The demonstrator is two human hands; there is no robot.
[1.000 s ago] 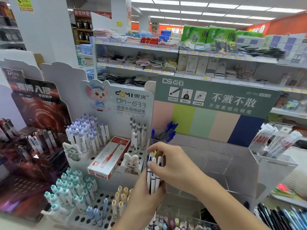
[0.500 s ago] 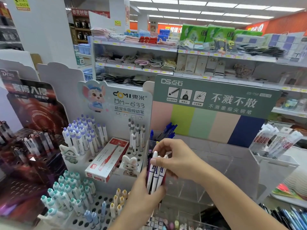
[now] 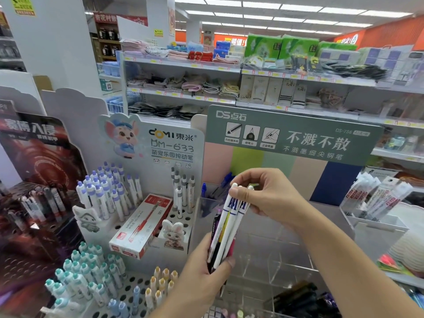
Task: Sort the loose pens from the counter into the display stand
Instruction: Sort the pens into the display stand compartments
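The left hand (image 3: 202, 269) grips the lower ends of a bundle of pens (image 3: 226, 228), fingers and thumb curled round the barrels, so that the bundle stands nearly upright, leaning slightly to the right. The bundle comprises several white pens with blue lettering, one dark pen and one with a yellow stripe; a pink barrel shows at its right edge (the exact count cannot be told). The right hand (image 3: 268, 198) reaches in from the lower right and pinches the top ends of the white pens between thumb and forefinger, the other fingers arched above them.

The bundle is held in front of the display stand (image 3: 296, 136), whose green header carries white characters above a back panel of pink, yellow-green, pale green, tan and navy stripes. Clear compartments (image 3: 270, 255) at the foot of this stand lie just behind and to the right of the hands. A clear cup at the stand's left rear corner holds blue pens (image 3: 223, 182).

To the left stands a white perforated stand (image 3: 174, 143) with a cartoon mouse on its header. Its holes carry purple-capped pens (image 3: 107, 191) at the upper left, grey-banded pens (image 3: 183, 191) at the upper right, teal-capped pens (image 3: 87, 271) at the lower left and yellow-capped pens (image 3: 163, 283) near the front edge. A red-and-white pen box (image 3: 142, 226) lies tilted across its middle tier. At the right edge, a clear bin holds packaged pens (image 3: 378, 198).
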